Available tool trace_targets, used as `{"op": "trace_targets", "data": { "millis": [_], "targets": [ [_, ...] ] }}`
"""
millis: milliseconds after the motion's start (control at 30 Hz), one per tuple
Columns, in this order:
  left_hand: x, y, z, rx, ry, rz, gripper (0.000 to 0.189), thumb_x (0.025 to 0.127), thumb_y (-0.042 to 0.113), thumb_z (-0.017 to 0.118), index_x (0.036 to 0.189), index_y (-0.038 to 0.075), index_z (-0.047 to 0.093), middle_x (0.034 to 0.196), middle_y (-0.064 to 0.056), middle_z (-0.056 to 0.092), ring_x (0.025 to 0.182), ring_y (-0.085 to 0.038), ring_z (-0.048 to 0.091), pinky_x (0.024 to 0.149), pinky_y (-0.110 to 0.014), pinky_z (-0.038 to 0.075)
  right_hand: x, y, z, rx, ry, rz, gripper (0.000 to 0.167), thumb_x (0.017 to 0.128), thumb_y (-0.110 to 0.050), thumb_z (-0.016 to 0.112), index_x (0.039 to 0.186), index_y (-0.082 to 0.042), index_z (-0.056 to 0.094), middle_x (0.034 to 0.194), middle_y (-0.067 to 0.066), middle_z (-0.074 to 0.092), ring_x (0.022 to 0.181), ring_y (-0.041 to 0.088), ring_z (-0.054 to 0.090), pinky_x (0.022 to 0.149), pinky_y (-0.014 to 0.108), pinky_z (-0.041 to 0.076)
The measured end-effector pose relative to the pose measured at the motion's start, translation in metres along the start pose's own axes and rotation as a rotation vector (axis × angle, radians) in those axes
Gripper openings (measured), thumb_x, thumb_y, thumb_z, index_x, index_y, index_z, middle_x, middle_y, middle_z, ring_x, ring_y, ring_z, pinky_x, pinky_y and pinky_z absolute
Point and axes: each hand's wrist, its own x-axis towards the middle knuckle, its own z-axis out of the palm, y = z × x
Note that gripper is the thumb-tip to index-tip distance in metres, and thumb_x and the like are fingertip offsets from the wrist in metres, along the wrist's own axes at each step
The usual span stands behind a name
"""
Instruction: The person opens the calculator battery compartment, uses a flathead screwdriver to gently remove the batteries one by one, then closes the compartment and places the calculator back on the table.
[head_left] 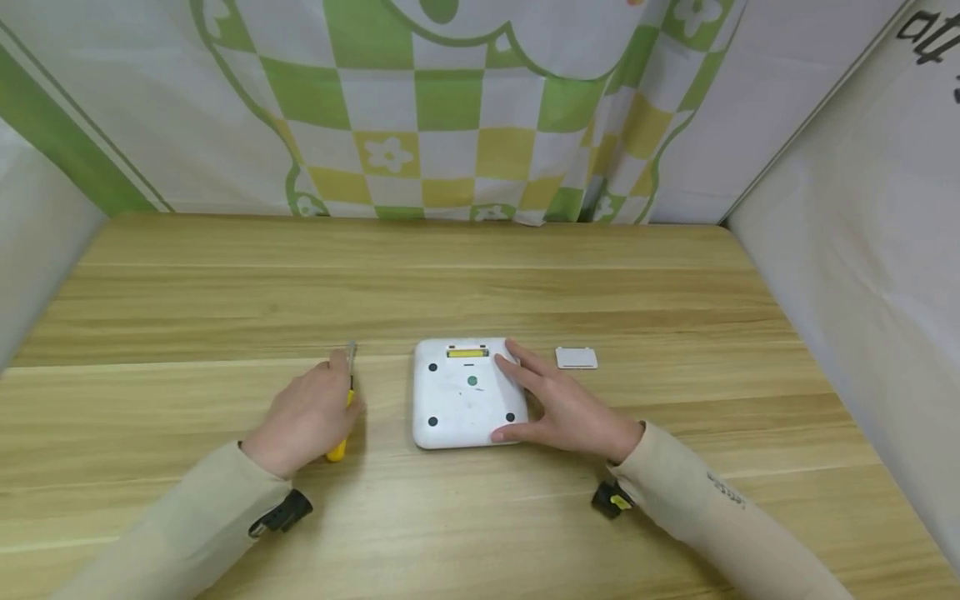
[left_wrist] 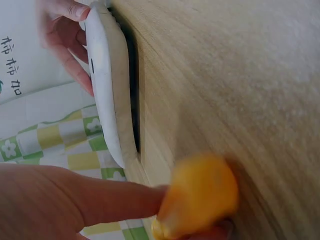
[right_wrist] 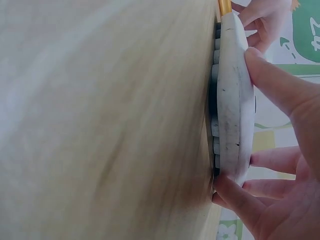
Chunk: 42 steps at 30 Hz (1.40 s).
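Note:
A white calculator [head_left: 450, 400] lies face down on the table, its keys showing along the underside in the right wrist view. Inside its uncovered battery slot is a yellow battery [head_left: 467, 353]. My right hand [head_left: 566, 408] grips the calculator's right side, thumb at the near corner and fingers toward the far one. To the left, my left hand [head_left: 311, 417] holds a screwdriver [head_left: 339, 450] by its yellow handle, grey shaft pointing away from me. In the left wrist view the handle [left_wrist: 202, 192] is blurred. The screwdriver is apart from the calculator.
A small white battery cover [head_left: 576, 358] lies on the wooden table [head_left: 465, 275] just right of the calculator. A checked green and yellow curtain [head_left: 450, 108] hangs behind the table's far edge, with white walls at both sides.

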Motion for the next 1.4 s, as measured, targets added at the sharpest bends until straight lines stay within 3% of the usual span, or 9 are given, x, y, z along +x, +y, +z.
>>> {"op": "trace_targets", "data": {
  "millis": [333,500,733,967,1167,1400],
  "targets": [
    [0.003,0.002,-0.001,0.039,0.038,0.035,0.026,0.087,0.001,0.057,0.106,-0.014,0.046,0.080,-0.017,0.051,0.060,-0.023,0.050,0.044,-0.030,0.042,0.000,0.001,0.000,0.003,0.002,-0.004,0.096,0.075,-0.053,0.075,0.149,-0.010,0.033,0.159,0.012,0.019,0.143,0.029,0.028,0.112,0.043,0.032],
    [0.003,0.003,-0.002,0.075,0.097,0.080,0.016,0.085,0.000,0.056,0.097,-0.008,0.049,0.077,-0.012,0.048,0.058,-0.021,0.046,0.042,-0.029,0.037,0.000,-0.001,0.000,0.005,-0.004,0.001,0.096,0.075,-0.052,0.076,0.149,-0.010,0.032,0.159,0.012,0.019,0.143,0.030,0.028,0.112,0.043,0.032],
    [0.003,0.005,-0.001,0.089,0.220,0.194,0.023,0.087,0.000,0.059,0.109,-0.005,0.056,0.082,-0.012,0.051,0.062,-0.019,0.045,0.044,-0.028,0.036,0.000,-0.001,-0.001,0.014,-0.019,0.009,0.096,0.076,-0.051,0.075,0.150,-0.011,0.031,0.160,0.011,0.017,0.143,0.029,0.027,0.112,0.043,0.033],
    [0.006,0.010,-0.002,0.072,0.268,0.270,0.028,0.088,0.000,0.061,0.116,-0.004,0.059,0.087,-0.012,0.054,0.071,-0.021,0.049,0.053,-0.029,0.041,0.000,-0.001,-0.001,0.008,-0.026,0.009,0.096,0.076,-0.052,0.075,0.150,-0.011,0.030,0.160,0.010,0.016,0.143,0.028,0.027,0.112,0.042,0.032],
    [0.008,0.012,-0.001,0.052,0.279,0.309,0.028,0.087,0.001,0.063,0.115,0.000,0.061,0.094,-0.014,0.057,0.073,-0.022,0.052,0.054,-0.029,0.043,-0.001,0.000,-0.001,0.004,-0.035,0.015,0.095,0.077,-0.053,0.073,0.151,-0.012,0.029,0.161,0.009,0.014,0.144,0.028,0.026,0.112,0.042,0.032],
    [0.011,0.015,-0.002,0.029,0.248,0.323,0.030,0.088,0.002,0.064,0.118,0.004,0.061,0.098,-0.014,0.055,0.062,-0.018,0.048,0.047,-0.024,0.038,-0.001,-0.001,-0.001,0.008,-0.041,0.022,0.095,0.077,-0.052,0.073,0.151,-0.012,0.029,0.161,0.009,0.013,0.144,0.028,0.025,0.113,0.043,0.031]
  ]
}}
